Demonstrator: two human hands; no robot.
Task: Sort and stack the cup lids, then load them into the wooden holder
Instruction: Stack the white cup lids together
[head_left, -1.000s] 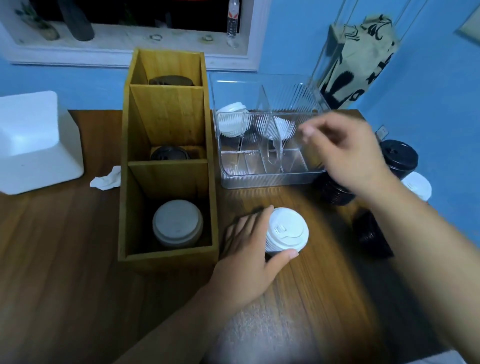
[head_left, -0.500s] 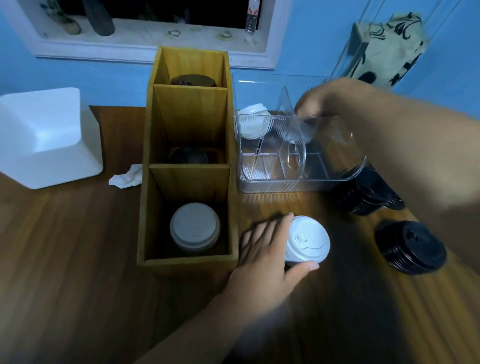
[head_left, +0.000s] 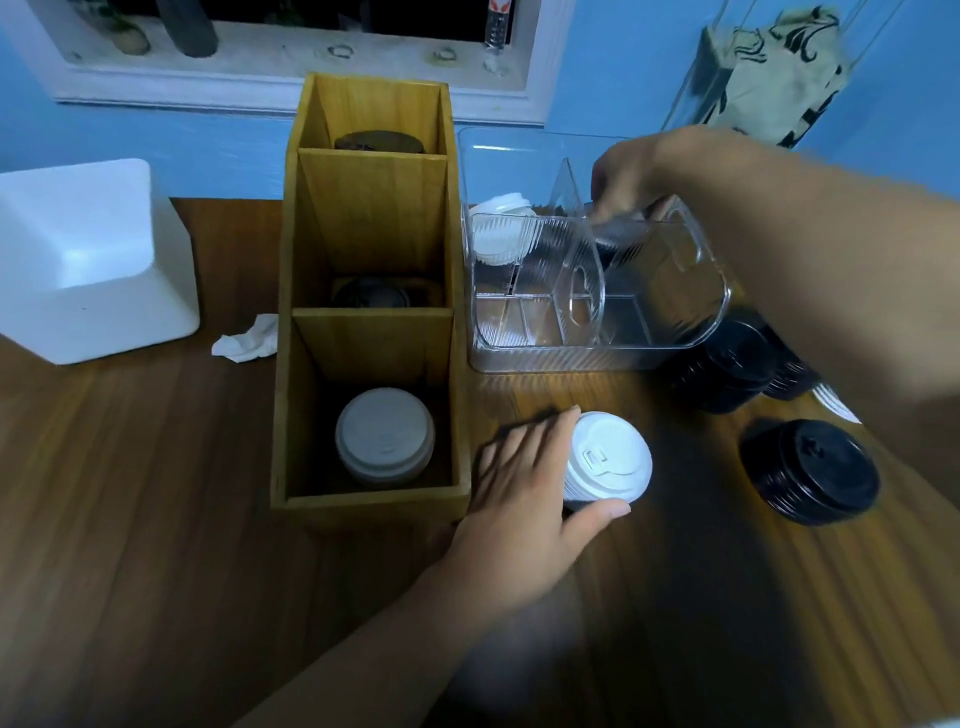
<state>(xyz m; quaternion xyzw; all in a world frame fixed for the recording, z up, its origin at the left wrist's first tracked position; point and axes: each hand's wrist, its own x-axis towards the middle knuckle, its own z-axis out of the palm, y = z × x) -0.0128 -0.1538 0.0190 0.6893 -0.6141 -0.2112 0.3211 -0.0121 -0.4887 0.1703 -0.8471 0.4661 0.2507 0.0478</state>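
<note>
While the holder's (head_left: 371, 338) near bay holds a grey stack (head_left: 384, 436) and its middle and far bays dark lids (head_left: 371, 293), the white stack (head_left: 608, 457) stands on the table (head_left: 156, 519) just right of it, with your left hand's (head_left: 519, 499) thumb and fingers curled round it. White lids (head_left: 498, 234) sit far left in the clear bin (head_left: 597, 358). Your right hand (head_left: 623, 182) reaches in, but I cannot tell how its fingers lie.

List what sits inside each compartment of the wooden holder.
In the wooden holder, the near compartment holds a pale lid stack, the middle dark lids, the far one a dark lid. The walls and top lids hide how many lie underneath.
</note>
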